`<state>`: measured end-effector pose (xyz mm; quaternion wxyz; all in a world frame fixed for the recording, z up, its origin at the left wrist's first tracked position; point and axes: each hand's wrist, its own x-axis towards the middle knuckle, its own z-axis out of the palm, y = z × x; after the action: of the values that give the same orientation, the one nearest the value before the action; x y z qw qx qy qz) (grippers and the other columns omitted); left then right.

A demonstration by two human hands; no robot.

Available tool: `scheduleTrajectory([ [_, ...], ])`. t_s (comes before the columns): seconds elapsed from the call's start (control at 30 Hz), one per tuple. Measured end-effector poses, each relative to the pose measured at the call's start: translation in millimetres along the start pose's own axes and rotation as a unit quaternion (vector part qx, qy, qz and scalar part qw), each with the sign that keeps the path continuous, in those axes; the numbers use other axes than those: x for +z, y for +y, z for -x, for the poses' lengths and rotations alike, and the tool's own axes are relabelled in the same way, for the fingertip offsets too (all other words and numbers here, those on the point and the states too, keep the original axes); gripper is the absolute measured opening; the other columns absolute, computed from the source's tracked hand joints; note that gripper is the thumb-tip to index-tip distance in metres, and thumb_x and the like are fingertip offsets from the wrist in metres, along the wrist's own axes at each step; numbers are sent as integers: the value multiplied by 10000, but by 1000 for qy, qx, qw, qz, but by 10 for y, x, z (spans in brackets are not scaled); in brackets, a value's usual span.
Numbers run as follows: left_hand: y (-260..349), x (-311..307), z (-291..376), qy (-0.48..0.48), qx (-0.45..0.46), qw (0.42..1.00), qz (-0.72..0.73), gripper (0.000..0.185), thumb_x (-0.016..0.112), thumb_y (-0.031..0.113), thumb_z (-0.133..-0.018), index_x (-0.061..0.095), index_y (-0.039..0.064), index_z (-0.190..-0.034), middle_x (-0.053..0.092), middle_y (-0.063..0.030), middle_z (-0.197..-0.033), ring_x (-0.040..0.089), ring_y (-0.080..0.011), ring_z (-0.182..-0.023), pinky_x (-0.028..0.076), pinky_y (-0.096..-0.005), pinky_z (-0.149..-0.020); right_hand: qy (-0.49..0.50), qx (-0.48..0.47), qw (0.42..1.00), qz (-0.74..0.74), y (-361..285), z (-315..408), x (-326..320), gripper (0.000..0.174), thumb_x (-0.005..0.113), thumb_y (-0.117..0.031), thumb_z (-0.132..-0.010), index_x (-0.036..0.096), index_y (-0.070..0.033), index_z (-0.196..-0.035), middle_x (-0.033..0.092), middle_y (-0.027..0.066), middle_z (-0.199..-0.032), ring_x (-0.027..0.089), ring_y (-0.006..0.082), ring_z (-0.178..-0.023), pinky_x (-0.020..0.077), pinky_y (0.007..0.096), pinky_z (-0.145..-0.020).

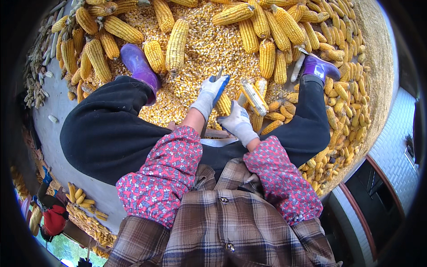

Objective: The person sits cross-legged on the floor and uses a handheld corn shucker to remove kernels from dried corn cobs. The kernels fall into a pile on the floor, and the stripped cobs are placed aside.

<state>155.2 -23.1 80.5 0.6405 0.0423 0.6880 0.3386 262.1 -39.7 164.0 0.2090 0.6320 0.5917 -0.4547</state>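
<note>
My left hand (pixel 212 90), in a white and blue work glove, curls at the far end of a yellow ear of corn (pixel 223 104). A pointed metal blade or spike (pixel 219 73) sticks up past its fingers; its lower part is partly hidden. The near end of the same ear sits in my right hand (pixel 237 120), gloved alike. Just right of the hands lies a partly shelled cob (pixel 254 96) on other ears. Loose corn kernels (pixel 203 43) cover the ground beyond. A wooden piece (pixel 216 133) shows between my legs, below the hands.
Large ears (pixel 96 60) are heaped at the left, more ears (pixel 277 31) at the upper right. A long pile of smaller ears (pixel 347 110) curves down the right side. Purple boots (pixel 138 63) flank the kernels. Another person (pixel 53 218) in red is at the lower left, near more corn.
</note>
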Motion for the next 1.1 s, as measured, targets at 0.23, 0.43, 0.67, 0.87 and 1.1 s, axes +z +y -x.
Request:
scheduleTrajectory([
  [0.23, 133, 4, 180, 64, 75, 979, -177, 306, 604, 360, -770, 686, 86, -663, 617, -84, -576, 593, -203, -542, 444, -337, -530, -100, 25, 965, -241, 23, 118, -20, 496, 763, -241, -595, 559, 3, -976, 636, 148, -861, 628, 233, -771, 496, 330, -696],
  [0.43, -35, -31, -54, -35, 51, 998, -1, 340, 603, 334, -815, 629, 23, -681, 606, -57, -607, 555, -145, -502, 434, -275, -469, -178, 40, 782, -596, 119, 641, -257, 375, 736, -65, -668, 571, 26, -993, 634, 71, -862, 611, 147, -712, 503, 281, -650],
  [0.67, -43, -55, -58, -129, -55, 989, 51, 294, 593, 309, -833, 634, 38, -940, 633, -92, -791, 606, -178, -639, 495, -279, -604, -151, 27, 852, -501, 209, 145, -59, 388, 738, -94, -664, 582, 16, -1002, 634, 65, -895, 601, 134, -771, 486, 272, -694],
  [0.87, 205, 24, 207, 73, 72, 989, -109, 287, 684, 286, -761, 634, 76, -950, 615, -6, -721, 521, -105, -562, 437, -256, -550, -12, -3, 995, -100, -53, -102, 81, 568, 717, -299, -595, 520, -3, -1038, 621, 185, -913, 613, 304, -845, 481, 355, -774],
  [1.1, 153, 16, 183, 22, 85, 987, -135, 258, 630, 274, -773, 674, 21, -756, 631, -71, -637, 577, -138, -576, 446, -303, -548, -71, -43, 908, -410, 119, 112, 62, 388, 731, -95, -655, 570, 11, -992, 641, 82, -899, 619, 161, -792, 500, 283, -714],
])
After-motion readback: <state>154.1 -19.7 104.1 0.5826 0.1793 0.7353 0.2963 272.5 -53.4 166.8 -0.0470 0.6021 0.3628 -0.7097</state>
